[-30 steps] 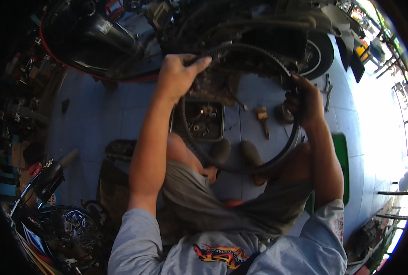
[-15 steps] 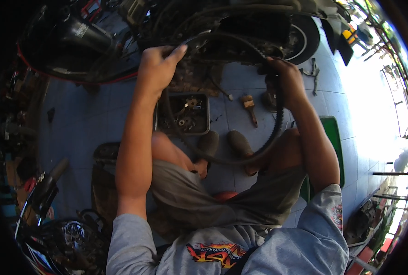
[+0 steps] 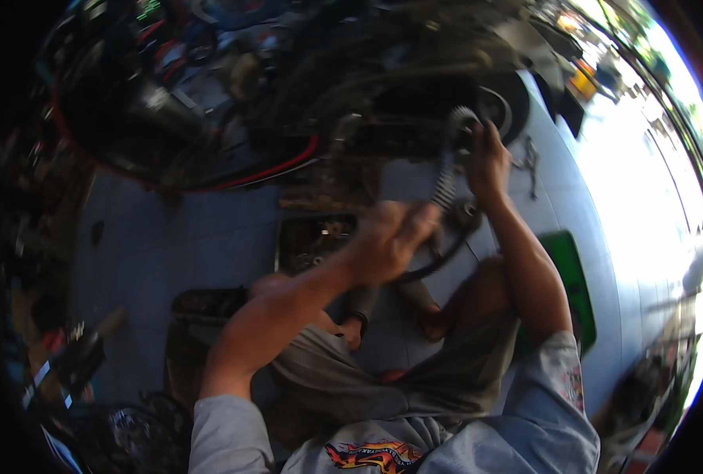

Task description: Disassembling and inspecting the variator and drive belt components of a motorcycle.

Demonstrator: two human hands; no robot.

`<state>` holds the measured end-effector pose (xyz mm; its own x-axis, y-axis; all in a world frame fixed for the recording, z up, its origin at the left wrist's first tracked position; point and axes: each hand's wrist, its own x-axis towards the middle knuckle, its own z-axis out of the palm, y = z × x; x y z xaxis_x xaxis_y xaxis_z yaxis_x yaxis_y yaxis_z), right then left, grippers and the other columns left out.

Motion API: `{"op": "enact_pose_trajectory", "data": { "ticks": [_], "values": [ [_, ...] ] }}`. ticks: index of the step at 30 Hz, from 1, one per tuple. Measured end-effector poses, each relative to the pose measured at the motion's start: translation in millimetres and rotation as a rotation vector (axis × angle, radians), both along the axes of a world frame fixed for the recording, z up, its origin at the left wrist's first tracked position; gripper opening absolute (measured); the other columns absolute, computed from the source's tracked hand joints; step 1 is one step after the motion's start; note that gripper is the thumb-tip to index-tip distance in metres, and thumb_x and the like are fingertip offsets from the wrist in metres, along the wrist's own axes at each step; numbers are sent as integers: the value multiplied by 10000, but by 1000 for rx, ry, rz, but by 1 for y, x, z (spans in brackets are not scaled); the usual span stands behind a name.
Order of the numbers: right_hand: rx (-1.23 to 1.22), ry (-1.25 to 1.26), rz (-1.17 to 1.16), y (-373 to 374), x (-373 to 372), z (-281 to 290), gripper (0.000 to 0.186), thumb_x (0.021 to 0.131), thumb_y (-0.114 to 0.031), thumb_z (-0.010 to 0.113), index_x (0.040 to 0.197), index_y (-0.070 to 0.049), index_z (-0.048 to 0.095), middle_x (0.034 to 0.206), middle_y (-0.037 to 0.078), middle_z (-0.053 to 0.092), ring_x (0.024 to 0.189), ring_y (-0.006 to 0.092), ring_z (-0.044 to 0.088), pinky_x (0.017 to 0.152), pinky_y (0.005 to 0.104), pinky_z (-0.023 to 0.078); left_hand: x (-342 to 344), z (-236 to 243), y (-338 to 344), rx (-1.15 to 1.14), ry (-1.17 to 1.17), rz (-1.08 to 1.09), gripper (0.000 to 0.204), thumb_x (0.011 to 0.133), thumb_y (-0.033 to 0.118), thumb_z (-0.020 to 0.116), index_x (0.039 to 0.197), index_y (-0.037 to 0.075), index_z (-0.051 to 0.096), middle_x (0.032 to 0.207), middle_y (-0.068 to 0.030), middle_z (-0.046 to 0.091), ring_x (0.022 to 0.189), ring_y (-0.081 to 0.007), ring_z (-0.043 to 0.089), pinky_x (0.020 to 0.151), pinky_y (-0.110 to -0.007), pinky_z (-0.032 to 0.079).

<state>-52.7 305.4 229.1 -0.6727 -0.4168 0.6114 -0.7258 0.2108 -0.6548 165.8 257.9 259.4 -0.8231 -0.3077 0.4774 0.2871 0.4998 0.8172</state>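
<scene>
A black toothed drive belt [image 3: 445, 183] hangs between my two hands, its ribbed inner side showing. My left hand [image 3: 395, 241], smeared a little by motion, closes on its lower left part. Higher and to the right, my right hand [image 3: 487, 162] grips the belt near its upper bend. The belt's lower curve dips below my left hand, over my feet. Beyond the hands stands a scooter [image 3: 288, 103] with its rear wheel [image 3: 513, 110] at the right.
On the blue tiled floor, a tray [image 3: 278, 245] of small metal parts lies left of my hands. A green bin [image 3: 577, 292] stands by my right knee. A metal piece [image 3: 532, 166] lies near the wheel. Another motorcycle [image 3: 130, 430] is at the lower left.
The belt was held as a wide open loop; now it is narrower and turned. My left hand has moved right and nearer to me. My right hand has come slightly lower. The view has shifted.
</scene>
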Motion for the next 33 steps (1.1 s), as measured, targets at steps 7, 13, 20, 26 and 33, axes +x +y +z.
{"op": "enact_pose_trajectory", "data": {
  "ticks": [7,13,20,26,33],
  "values": [
    [-206,-98,597,44,15,8,379,967,-313,430,875,20,586,527,5,493,411,128,424,419,246,324,33,5,-99,-2,-217,253,491,973,416,437,803,-6,621,580,-34,537,532,-151,514,547,-307,444],
    [-474,-1042,780,28,57,10,438,953,-425,481,636,-125,442,449,-20,310,329,104,266,327,258,241,18,-5,-119,347,-138,333,639,909,549,511,1052,-69,589,804,-147,650,782,-271,641,730,-376,505],
    [-669,-1259,861,-7,61,34,414,940,-431,501,671,-120,444,469,-16,289,360,131,271,368,282,231,6,-23,-41,-647,-24,581,1331,637,615,767,1435,-83,-38,1370,-333,333,1246,-458,394,1052,-454,321],
    [-795,-1388,870,-16,85,49,408,938,-428,506,681,-120,435,487,-16,286,388,130,272,393,278,241,-7,-41,-20,-436,-274,609,1464,529,524,863,1408,-126,-111,1410,-381,167,1304,-527,238,1109,-534,205],
    [-874,-1344,770,-24,78,52,396,952,-425,492,709,-117,436,525,-39,268,404,117,228,408,264,228,34,-15,-46,-589,-578,627,1406,550,431,866,1431,-82,-103,1369,-350,222,1244,-488,323,1067,-543,261]
  ]
}}
